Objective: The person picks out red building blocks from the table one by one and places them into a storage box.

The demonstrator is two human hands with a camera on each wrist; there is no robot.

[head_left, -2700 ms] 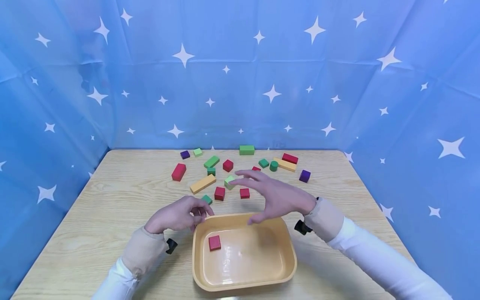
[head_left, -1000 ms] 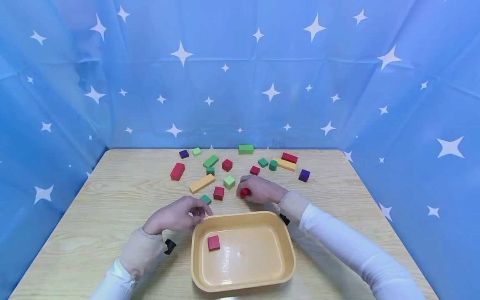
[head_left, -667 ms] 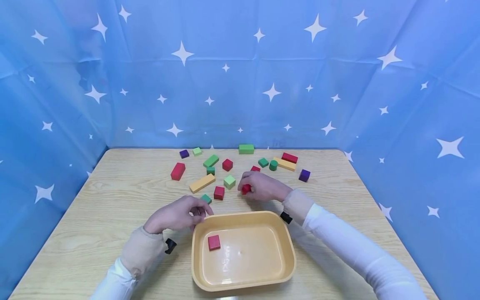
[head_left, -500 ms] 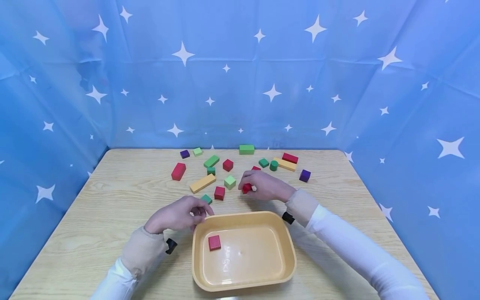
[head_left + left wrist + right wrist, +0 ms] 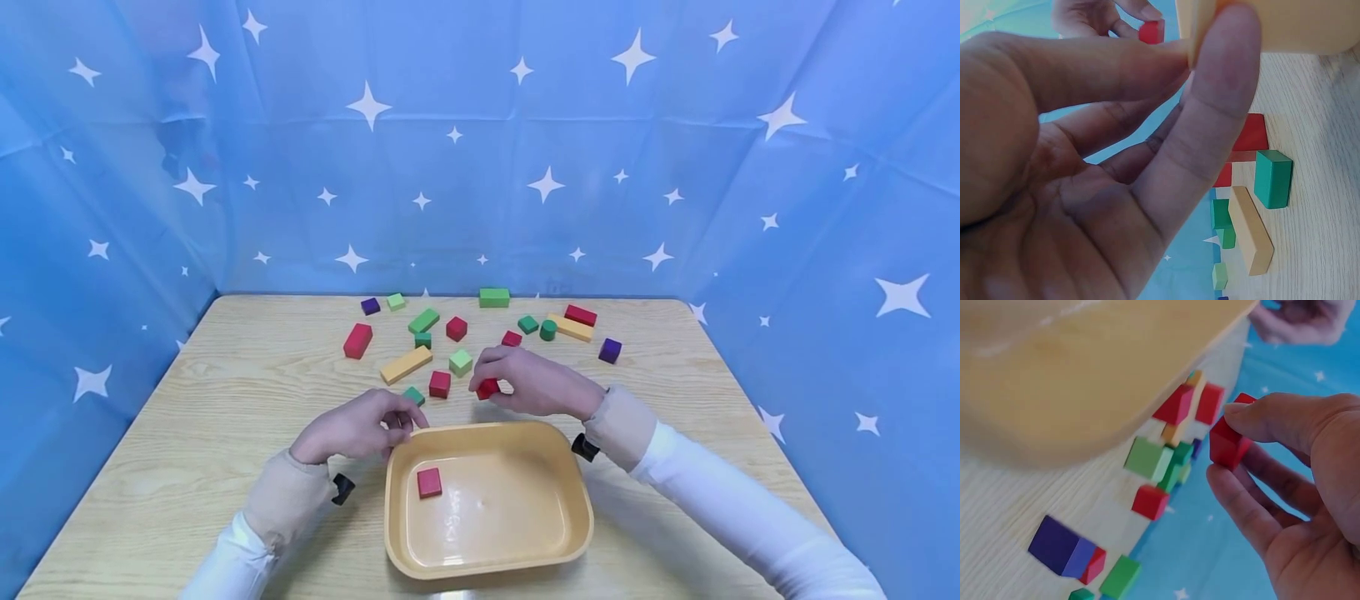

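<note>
My left hand [image 5: 360,427] pinches the far left rim of a tan plastic tub [image 5: 510,508]; the left wrist view shows thumb and index finger on either side of that rim. Just beyond the tub's far edge, my right hand [image 5: 536,382] holds a small red block [image 5: 487,388]. Seen from the right wrist, this red block [image 5: 1229,440] sits between thumb and fingertips, raised off the table. Another red block [image 5: 429,482] lies in the tub, towards its left side.
Behind the tub several blocks lie scattered, among them a red cube [image 5: 439,384], a light green cube [image 5: 461,362], a yellow bar [image 5: 407,365] and a purple block [image 5: 610,351]. A blue starred curtain [image 5: 480,167] encloses the wooden table [image 5: 225,417] at back and sides.
My right hand came from above the tub with spread fingers, took the red block off the table, and has now drawn it slightly towards the tub. The left hand stayed on the rim.
</note>
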